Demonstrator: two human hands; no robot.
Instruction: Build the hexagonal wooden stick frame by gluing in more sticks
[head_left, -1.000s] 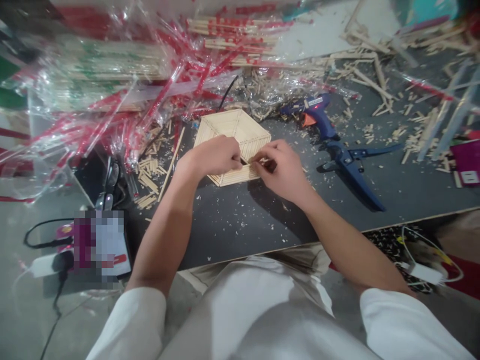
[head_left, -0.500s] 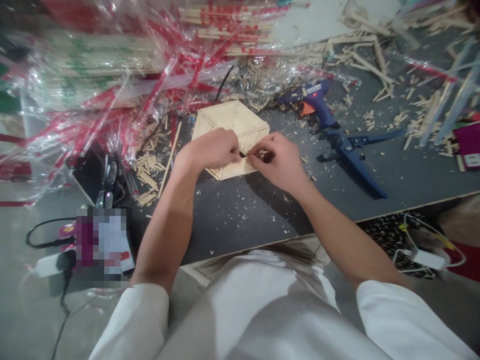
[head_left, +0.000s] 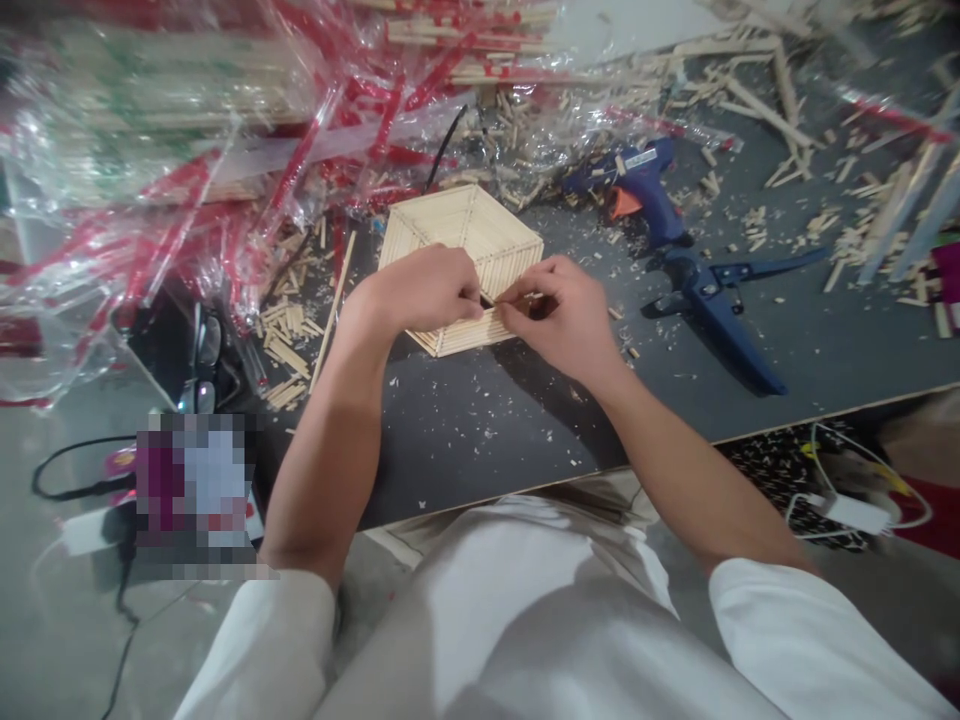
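A six-sided piece built of thin wooden sticks (head_left: pixel 472 235) lies on the dark table, its rows of sticks meeting along lines from the middle. My left hand (head_left: pixel 431 285) rests over its near left part, fingers curled and closed at a small dark gap in the rows. From the right, my right hand (head_left: pixel 562 315) pinches thumb and finger together at that same gap, close to the left fingertips. What either pinch holds is too small and covered to make out. A single long stick (head_left: pixel 334 310) lies left of my left wrist.
A blue glue gun (head_left: pixel 652 195) with an orange trigger lies right of the piece, just beyond blue-handled cutters (head_left: pixel 724 310). Plastic-wrapped stick bundles (head_left: pixel 172 120) pile up at the back left. Cut stick bits (head_left: pixel 289 345) and eyeglasses (head_left: pixel 202 360) lie at left; the table's front edge (head_left: pixel 480 502) is near me.
The view has shifted slightly, so the tools sit a little farther right and lower. Both hands stay at the same gap in the stick piece, fingers still closed.
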